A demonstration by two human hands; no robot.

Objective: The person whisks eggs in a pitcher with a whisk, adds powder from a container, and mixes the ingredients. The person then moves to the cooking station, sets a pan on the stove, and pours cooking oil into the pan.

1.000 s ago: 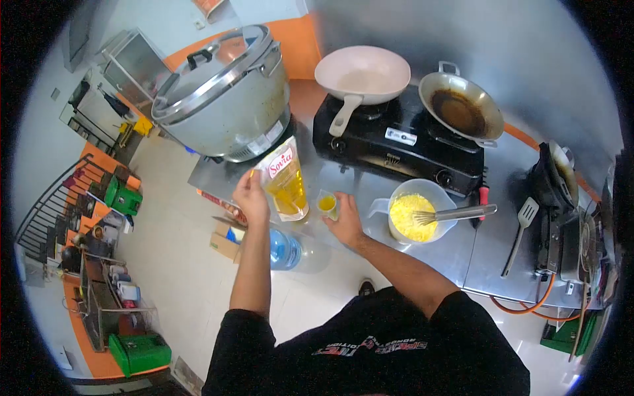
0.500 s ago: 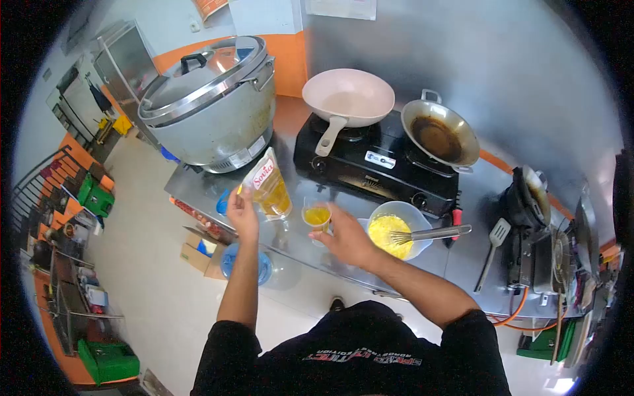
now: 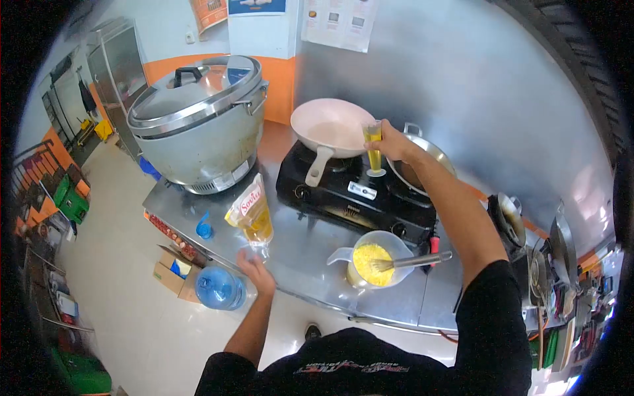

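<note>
In my right hand [image 3: 395, 140] is a small clear glass [image 3: 374, 155] holding yellow oil, lifted in front of the cream-coloured frying pan [image 3: 330, 125]. A metal wok [image 3: 432, 155] on the right burner is partly behind that hand. My left hand [image 3: 257, 272] is open and empty near the counter's front edge, just below the Sovia oil pouch [image 3: 259, 221], which stands upright by itself. To the right, a clear plastic measuring jug [image 3: 396, 244] contains a yellow egg-like mixture, with a wire whisk [image 3: 422, 259] leaning in it.
A black two-burner stove [image 3: 350, 210] carries both pans. The large rice cooker [image 3: 198, 145] stands at the left, and a blue cap-like item [image 3: 204, 228] lies near it. Below the counter edge are a blue water jug [image 3: 221, 288] and a cardboard box [image 3: 175, 274].
My right hand has raised the glass of oil from the counter area to above the stove. My left hand has let go of the oil pouch and moved down.
</note>
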